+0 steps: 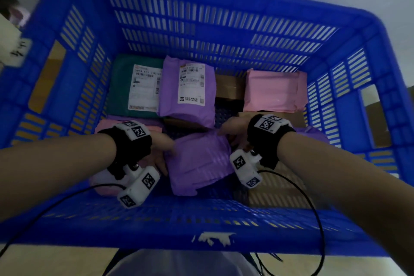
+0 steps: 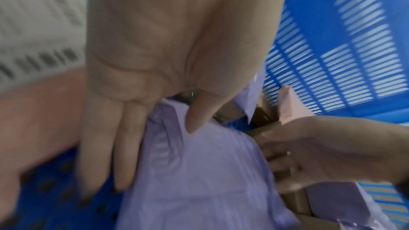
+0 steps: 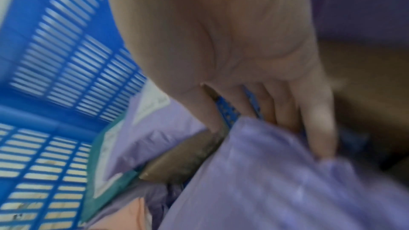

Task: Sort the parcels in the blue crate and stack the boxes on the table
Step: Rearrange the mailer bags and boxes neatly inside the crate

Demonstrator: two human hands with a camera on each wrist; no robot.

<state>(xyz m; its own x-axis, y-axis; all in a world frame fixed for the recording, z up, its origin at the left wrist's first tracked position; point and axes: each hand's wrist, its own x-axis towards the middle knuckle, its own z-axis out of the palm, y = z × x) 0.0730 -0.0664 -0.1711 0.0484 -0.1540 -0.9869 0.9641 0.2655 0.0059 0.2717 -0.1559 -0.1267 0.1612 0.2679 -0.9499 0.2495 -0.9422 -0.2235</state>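
The blue crate (image 1: 201, 226) fills the head view, with parcels on its floor. A plain purple parcel (image 1: 201, 161) lies tilted in the near middle. My left hand (image 1: 163, 154) is at its left edge. In the left wrist view the left hand's fingers (image 2: 106, 146) run straight down beside the purple parcel (image 2: 199, 181), and the thumb tip touches its top. My right hand (image 1: 233, 134) is at the parcel's far right corner. Its straight fingers (image 3: 318, 125) reach behind the edge of the purple parcel (image 3: 276, 181). The right palm (image 2: 309, 155) faces the parcel's side.
At the back lie a green labelled parcel (image 1: 132, 87), a purple labelled parcel (image 1: 186, 92), a cardboard box (image 1: 228, 87) and a pink parcel (image 1: 275, 91). Another pink parcel (image 1: 105, 181) lies under my left wrist. A cardboard box (image 1: 280, 192) sits at the near right.
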